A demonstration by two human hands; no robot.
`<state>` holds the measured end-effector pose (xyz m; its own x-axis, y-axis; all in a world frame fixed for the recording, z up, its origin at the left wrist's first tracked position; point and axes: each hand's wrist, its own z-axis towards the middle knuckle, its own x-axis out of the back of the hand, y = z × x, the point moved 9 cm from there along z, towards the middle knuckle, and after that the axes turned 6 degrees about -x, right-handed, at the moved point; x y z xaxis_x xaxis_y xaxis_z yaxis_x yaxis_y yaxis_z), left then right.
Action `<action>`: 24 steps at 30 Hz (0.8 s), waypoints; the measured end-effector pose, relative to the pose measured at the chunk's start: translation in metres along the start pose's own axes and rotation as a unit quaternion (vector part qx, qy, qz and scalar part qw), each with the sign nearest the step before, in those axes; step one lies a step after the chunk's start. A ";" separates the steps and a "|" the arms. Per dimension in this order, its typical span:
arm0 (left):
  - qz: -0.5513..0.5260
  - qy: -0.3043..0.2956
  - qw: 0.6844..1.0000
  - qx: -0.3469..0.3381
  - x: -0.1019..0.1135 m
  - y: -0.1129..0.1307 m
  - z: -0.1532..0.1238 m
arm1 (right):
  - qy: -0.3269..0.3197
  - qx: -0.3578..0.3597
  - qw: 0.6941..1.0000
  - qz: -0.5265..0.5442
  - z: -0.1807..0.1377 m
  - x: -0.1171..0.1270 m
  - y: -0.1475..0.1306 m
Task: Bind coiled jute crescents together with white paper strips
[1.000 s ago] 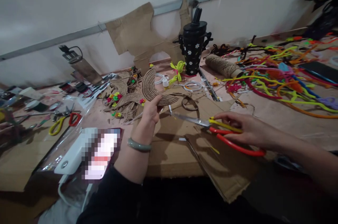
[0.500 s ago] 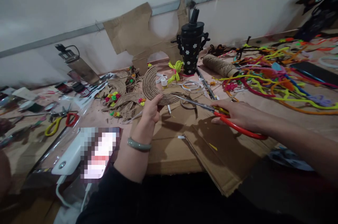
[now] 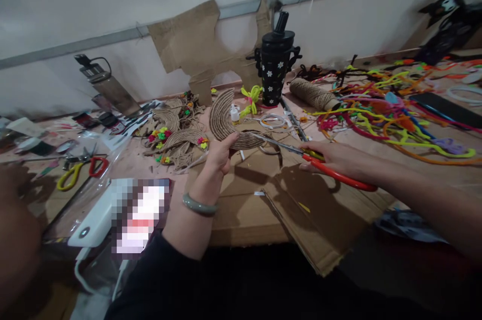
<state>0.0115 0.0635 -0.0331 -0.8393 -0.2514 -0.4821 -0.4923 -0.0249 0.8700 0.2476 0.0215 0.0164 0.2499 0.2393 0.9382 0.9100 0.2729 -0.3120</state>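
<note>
My left hand [image 3: 221, 157] pinches a curved crescent of coiled brown twine [image 3: 222, 114] by its lower edge. A grey-green bangle sits on that wrist. My right hand [image 3: 326, 155] is wrapped round the red and yellow handles of a pair of scissors [image 3: 293, 149]. The scissor blades point left, and their tips meet the right end of the crescent; whether they are parted cannot be made out. Just left of my left hand lie other twine arcs [image 3: 186, 137] with bright little flowers. Beneath both hands is a sheet of cardboard [image 3: 241, 214].
A black flowered tumbler [image 3: 273, 71], a twine roll [image 3: 312, 93] and tangled coloured pipe cleaners [image 3: 399, 119] stand or lie behind and right. At left are a water bottle [image 3: 111, 90], second scissors [image 3: 83, 169], a power bank [image 3: 100, 214] and a lit phone [image 3: 145, 219]. Another person's arm [image 3: 17, 239] reaches in.
The crescent has turned and shifted slightly right, still between my left fingers. The scissors stay at its right end. At far left, the other person's arm has come further into view.
</note>
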 end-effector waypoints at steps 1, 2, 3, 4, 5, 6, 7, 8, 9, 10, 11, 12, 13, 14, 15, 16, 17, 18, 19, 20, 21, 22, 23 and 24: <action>0.002 -0.004 1.000 -0.001 0.000 0.000 0.000 | -0.013 -0.011 1.000 -0.001 0.000 -0.002 -0.001; 0.004 -0.007 1.000 -0.002 -0.001 -0.001 0.000 | -0.022 -0.020 1.000 -0.003 0.000 -0.003 -0.002; 0.005 -0.009 1.000 -0.001 -0.001 -0.002 0.000 | -0.026 -0.023 0.999 -0.005 0.000 -0.004 -0.003; 0.004 -0.011 1.000 0.000 -0.001 -0.003 0.000 | -0.022 -0.021 1.000 -0.007 0.000 -0.003 -0.006; 0.003 -0.013 1.000 0.001 -0.001 -0.003 0.000 | -0.019 -0.017 1.000 -0.009 0.000 -0.003 -0.008; 0.002 -0.016 1.000 0.003 -0.001 -0.004 0.000 | -0.018 -0.016 1.000 -0.012 0.001 -0.003 -0.010; 0.001 -0.018 1.000 0.004 -0.002 -0.004 0.000 | -0.020 -0.017 1.000 -0.014 0.001 -0.003 -0.010; 0.000 -0.019 1.000 0.006 -0.002 -0.004 0.000 | -0.023 -0.019 0.999 -0.016 0.001 -0.003 -0.011; -0.001 -0.018 1.000 0.008 -0.002 -0.004 0.000 | -0.025 -0.021 0.999 -0.017 0.002 -0.004 -0.010; -0.001 -0.015 1.000 0.009 -0.002 -0.004 0.000 | -0.026 -0.023 0.999 -0.018 0.003 -0.005 -0.010; -0.003 -0.013 1.000 0.010 -0.002 -0.004 0.000 | -0.026 -0.024 0.999 -0.020 0.003 -0.005 -0.010; -0.005 -0.012 1.000 0.009 -0.002 -0.003 -0.001 | -0.023 -0.027 0.999 -0.024 0.004 -0.006 -0.009; -0.009 -0.012 1.000 0.008 -0.003 -0.003 -0.001 | -0.020 -0.029 0.999 -0.030 0.005 -0.006 -0.009; -0.012 -0.015 1.000 0.006 -0.003 -0.003 -0.001 | -0.016 -0.033 0.999 -0.036 0.006 -0.006 -0.008; -0.015 -0.018 1.000 0.004 -0.004 -0.003 -0.001 | -0.014 -0.035 0.998 -0.041 0.006 -0.007 -0.007; -0.016 -0.021 1.000 0.002 -0.005 -0.002 -0.001 | -0.013 -0.035 0.998 -0.043 0.007 -0.007 -0.007; -0.015 -0.023 1.000 0.001 -0.005 -0.003 -0.001 | -0.014 -0.033 0.998 -0.041 0.007 -0.008 -0.007; -0.014 -0.023 1.000 0.001 -0.005 -0.003 -0.001 | -0.014 -0.030 0.999 -0.039 0.007 -0.009 -0.007; -0.011 -0.022 1.000 0.001 -0.004 -0.003 -0.001 | -0.015 -0.027 0.999 -0.036 0.007 -0.009 -0.007; -0.008 -0.021 1.000 0.001 -0.004 -0.003 0.000 | -0.013 -0.023 0.999 -0.033 0.007 -0.009 -0.008; -0.005 -0.020 1.000 0.002 -0.004 -0.004 0.000 | -0.010 -0.017 0.999 -0.031 0.007 -0.009 -0.008; -0.001 -0.020 1.000 0.003 -0.004 -0.004 0.000 | -0.006 -0.009 1.000 -0.029 0.007 -0.009 -0.009; 0.003 -0.020 1.000 0.004 -0.003 -0.005 0.000 | -0.001 -0.002 1.000 -0.029 0.007 -0.009 -0.009; 0.007 -0.019 1.000 0.004 -0.003 -0.005 0.001 | 0.003 0.002 1.000 -0.031 0.007 -0.009 -0.010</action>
<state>0.0165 0.0649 -0.0363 -0.8536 -0.2156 -0.4742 -0.4828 -0.0141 0.8756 0.2344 0.0229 0.0103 0.1957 0.2161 0.9565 0.9221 0.2915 -0.2545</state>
